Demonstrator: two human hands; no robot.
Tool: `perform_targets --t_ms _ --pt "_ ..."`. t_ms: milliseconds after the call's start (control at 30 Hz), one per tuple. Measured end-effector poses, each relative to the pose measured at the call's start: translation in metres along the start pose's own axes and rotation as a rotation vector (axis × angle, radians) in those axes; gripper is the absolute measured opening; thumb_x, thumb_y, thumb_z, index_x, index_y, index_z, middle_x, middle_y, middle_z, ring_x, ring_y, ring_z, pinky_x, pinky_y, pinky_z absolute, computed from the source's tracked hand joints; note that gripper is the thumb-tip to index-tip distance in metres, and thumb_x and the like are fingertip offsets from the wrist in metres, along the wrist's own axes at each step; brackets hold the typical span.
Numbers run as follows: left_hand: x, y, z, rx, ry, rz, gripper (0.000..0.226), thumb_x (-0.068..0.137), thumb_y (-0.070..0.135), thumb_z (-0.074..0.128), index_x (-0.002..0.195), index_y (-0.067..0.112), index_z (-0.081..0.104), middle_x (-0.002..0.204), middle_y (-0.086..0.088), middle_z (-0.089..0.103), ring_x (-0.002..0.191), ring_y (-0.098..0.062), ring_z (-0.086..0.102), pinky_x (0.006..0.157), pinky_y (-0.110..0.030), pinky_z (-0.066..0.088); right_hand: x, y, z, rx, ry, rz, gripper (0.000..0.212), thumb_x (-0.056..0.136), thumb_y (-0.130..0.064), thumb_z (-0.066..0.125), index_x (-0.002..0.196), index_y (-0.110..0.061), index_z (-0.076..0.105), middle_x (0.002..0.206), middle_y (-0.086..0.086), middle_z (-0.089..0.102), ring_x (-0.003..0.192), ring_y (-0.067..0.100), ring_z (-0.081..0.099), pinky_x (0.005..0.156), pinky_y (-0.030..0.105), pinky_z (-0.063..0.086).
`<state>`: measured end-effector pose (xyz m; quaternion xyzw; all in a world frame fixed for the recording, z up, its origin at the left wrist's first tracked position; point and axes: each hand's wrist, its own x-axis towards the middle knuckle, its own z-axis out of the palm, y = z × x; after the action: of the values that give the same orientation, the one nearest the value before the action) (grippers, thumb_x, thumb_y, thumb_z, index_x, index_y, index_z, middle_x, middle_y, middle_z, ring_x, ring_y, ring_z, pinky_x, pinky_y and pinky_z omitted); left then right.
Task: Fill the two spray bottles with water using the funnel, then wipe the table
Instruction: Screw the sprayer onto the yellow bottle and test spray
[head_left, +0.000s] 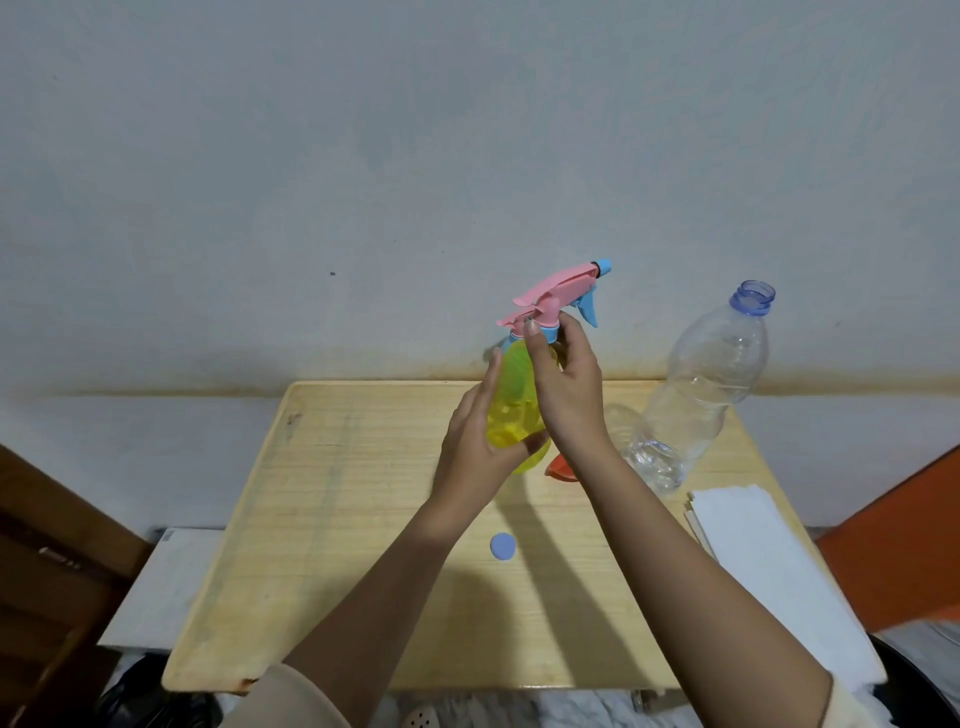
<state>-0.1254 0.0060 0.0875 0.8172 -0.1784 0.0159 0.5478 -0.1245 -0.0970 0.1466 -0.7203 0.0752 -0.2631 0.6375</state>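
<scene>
- A pale wooden worktop (337, 519) fills the lower middle of the frame, and both bare forearms reach over its near edge.
- A small round blue cap (503, 546) lies flat on it between the forearms.
- At the right edge lies a folded white sheet (769, 561), either paper or cloth.
- The left hand (475, 452) is wrapped round the lower body of the yellow spray bottle (511, 400) at frame centre, with the thumb across its front. I cannot tell whether the bottle's base touches the worktop.
- An orange funnel (560, 468) lies just right of that bottle, mostly blocked by the right wrist.
- The right hand (566, 384) crosses in front of the bottle's upper half and pinches the blue collar at its neck with thumb and fingertips. The pink trigger head (550, 293) sits above, its nozzle pointing to the upper right.
- A clear rounded thing (621, 418) shows just behind the right wrist, too hidden to name.
- An uncapped clear water bottle (706, 384) stands at the far right of the worktop.
- A grey wall (363, 182) rises behind, with a brownish stain line along its foot.
- Dark brown furniture (62, 545) fills the lower left.
</scene>
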Motion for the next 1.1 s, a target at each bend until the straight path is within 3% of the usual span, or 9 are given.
perform_targets --t_ms 133,267,367,567,700,800,967,1100 --pt "0.000 -0.001 -0.003 0.084 0.068 -0.006 0.098 0.073 0.046 0.075 0.140 0.061 0.006 0.133 0.013 0.048 0.125 -0.012 0.046 0.096 -0.042 0.047 0.006 -0.002 -0.005 -0.023 -0.007 -0.001 0.022 0.097 -0.018 0.046 0.099 -0.003 0.062 0.082 0.009 0.060 0.071 0.011 0.050 0.069 0.030 0.040" --pt "0.002 0.001 -0.004 0.140 0.102 0.004 0.099 0.072 0.045 0.074 0.138 0.063 0.002 0.133 0.008 0.048 0.125 -0.017 0.046 0.095 -0.049 0.046 -0.002 0.000 -0.002 0.101 0.127 0.011 0.023 0.087 -0.008 0.062 0.110 -0.008 0.062 0.105 0.005 0.068 0.099 0.014 0.065 0.091 0.030 0.051" --pt "0.001 0.006 0.001 0.171 0.119 -0.012 0.102 0.073 0.040 0.075 0.138 0.061 -0.001 0.133 0.004 0.048 0.125 -0.023 0.044 0.095 -0.050 0.043 -0.008 0.001 0.005 0.120 0.168 0.024 0.026 0.087 -0.015 0.064 0.112 -0.016 0.055 0.110 -0.007 0.063 0.107 0.009 0.061 0.092 0.027 0.049" --pt "-0.005 0.002 0.009 0.320 0.078 -0.035 0.096 0.075 0.054 0.068 0.137 0.058 -0.005 0.136 0.003 0.043 0.126 -0.020 0.039 0.095 -0.042 0.037 0.011 0.001 0.000 -0.017 0.048 0.046 0.017 0.095 -0.026 0.051 0.106 -0.012 0.054 0.087 -0.015 0.058 0.080 0.001 0.055 0.070 0.011 0.041" --pt "-0.004 0.003 0.004 0.401 0.052 0.020 0.092 0.072 0.064 0.065 0.137 0.060 0.000 0.132 0.009 0.042 0.121 -0.014 0.039 0.093 -0.038 0.034 0.014 0.004 -0.006 0.032 0.055 0.066 0.013 0.098 -0.025 0.045 0.105 -0.015 0.050 0.086 -0.011 0.056 0.080 0.004 0.054 0.075 0.021 0.044" --pt "0.001 0.003 -0.012 0.179 -0.076 0.053 0.081 0.070 0.062 0.067 0.135 0.063 0.018 0.129 0.013 0.041 0.125 -0.008 0.039 0.105 -0.038 0.035 0.021 0.003 -0.019 0.189 0.037 0.122 0.010 0.099 -0.020 0.044 0.093 -0.018 0.052 0.081 -0.005 0.058 0.082 0.016 0.059 0.079 0.034 0.047" --pt "0.010 -0.001 -0.033 -0.227 -0.451 -0.001 0.098 0.064 0.043 0.082 0.138 0.060 0.022 0.154 0.022 0.024 0.141 -0.001 0.024 0.116 -0.044 0.027 0.031 -0.009 -0.042 0.459 -0.188 0.176 0.018 0.098 -0.015 0.039 0.086 -0.014 0.052 0.065 -0.006 0.065 0.071 0.013 0.066 0.071 0.032 0.052" --pt "0.006 0.010 -0.023 -0.223 -0.457 -0.018 0.109 0.059 0.037 0.087 0.141 0.057 0.019 0.153 0.021 0.024 0.139 -0.005 0.030 0.113 -0.041 0.033 0.034 -0.012 -0.045 0.303 -0.234 0.136 0.015 0.097 -0.021 0.044 0.089 -0.016 0.055 0.076 -0.005 0.068 0.078 0.013 0.066 0.073 0.026 0.053"
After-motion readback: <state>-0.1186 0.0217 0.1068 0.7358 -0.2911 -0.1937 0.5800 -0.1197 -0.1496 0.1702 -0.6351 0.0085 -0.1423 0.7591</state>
